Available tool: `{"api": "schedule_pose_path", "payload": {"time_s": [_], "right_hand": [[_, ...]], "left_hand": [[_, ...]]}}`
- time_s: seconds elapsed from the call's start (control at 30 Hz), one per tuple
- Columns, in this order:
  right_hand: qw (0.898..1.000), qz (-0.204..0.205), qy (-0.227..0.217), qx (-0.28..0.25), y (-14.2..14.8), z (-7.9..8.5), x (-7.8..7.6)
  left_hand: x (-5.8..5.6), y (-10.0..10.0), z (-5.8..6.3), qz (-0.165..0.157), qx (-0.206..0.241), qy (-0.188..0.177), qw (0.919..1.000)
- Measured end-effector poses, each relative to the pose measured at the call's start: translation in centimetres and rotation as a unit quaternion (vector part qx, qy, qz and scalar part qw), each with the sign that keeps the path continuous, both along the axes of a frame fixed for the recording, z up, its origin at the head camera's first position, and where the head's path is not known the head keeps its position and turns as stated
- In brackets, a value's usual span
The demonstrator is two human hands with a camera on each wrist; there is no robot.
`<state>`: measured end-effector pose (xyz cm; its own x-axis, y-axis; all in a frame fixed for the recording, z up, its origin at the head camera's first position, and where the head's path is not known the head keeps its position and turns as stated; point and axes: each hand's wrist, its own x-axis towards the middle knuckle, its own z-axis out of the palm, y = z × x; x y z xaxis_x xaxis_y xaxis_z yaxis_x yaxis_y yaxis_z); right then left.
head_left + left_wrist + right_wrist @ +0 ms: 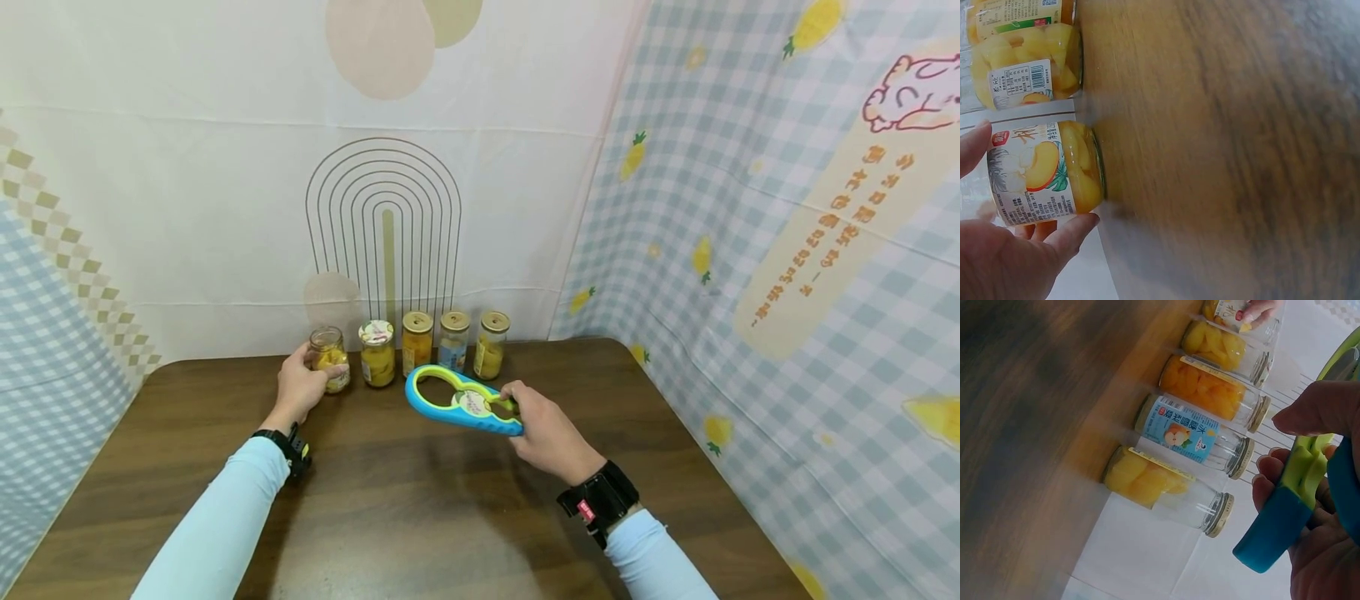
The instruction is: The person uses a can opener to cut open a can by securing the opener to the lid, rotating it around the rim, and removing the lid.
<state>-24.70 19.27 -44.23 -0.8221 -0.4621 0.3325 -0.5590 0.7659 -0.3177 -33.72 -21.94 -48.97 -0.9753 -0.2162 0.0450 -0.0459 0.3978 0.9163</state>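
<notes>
Steadying a lidless jar (1041,178), apparently, the left hand (297,386) is holding it between thumb and fingers, left of four lidded jars (417,340); the right hand (549,431) is gripping a blue-and-green opener (480,421) above the table (375,483), seemingly leaving its far loop free.

jars (377,367): five. lids (495,322) seated on jars: four, of which three are plain gold and one is printed white. blue label (1182,432): one. opener (487,423): one. printed disc (472,403) at the opener: one. hands (546,432): two. wrist straps (602,502): two. sleeves (217,508): two. table (375,508): one.
</notes>
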Motion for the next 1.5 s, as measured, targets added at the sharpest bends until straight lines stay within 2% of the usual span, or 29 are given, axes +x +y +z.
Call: {"api": "schedule_pose_path", "payload": {"time_s": [0.5,0.7,0.83,0.9,1.0,1.07,1.13,1.33,1.5], "right_hand": [[1.000,0.003,-0.005,-0.001,-0.2,-0.1,0.0],[1.000,0.003,-0.005,-0.001,-0.1,-0.2,-0.2],[1.000,0.002,-0.001,-0.005,-0.1,-0.2,-0.2],[1.000,0.001,-0.002,-0.006,-0.1,-0.2,-0.2],[1.000,0.002,-0.002,-0.003,-0.2,-0.3,-0.3],[1.000,0.004,-0.001,-0.002,-0.2,-0.3,-0.4],[1.000,0.007,0.002,-0.003,-0.3,-0.3,-0.4],[1.000,0.008,0.008,-0.005,-0.6,-0.1,-0.4],[1.000,0.006,0.004,-0.008,-0.8,0.0,-0.4]], "left_hand": [[0.2,0.2,0.0,-0.004,-0.011,-0.007,0.9999],[1.1,0.2,-0.1,-0.015,-0.017,-0.022,0.9995],[2.5,0.9,0.4,0.003,-0.026,-0.052,0.9983],[3.4,1.2,0.6,0.022,-0.026,-0.062,0.9975],[5.0,1.7,0.8,0.053,-0.029,-0.055,0.9967],[6.2,2.1,1.0,0.060,-0.035,-0.050,0.9963],[7.3,2.6,1.3,0.046,-0.047,-0.049,0.9966],[10.5,5.0,2.0,-0.034,-0.067,-0.046,0.9961],[12.1,6.8,2.3,-0.063,-0.061,-0.022,0.9959]]}}
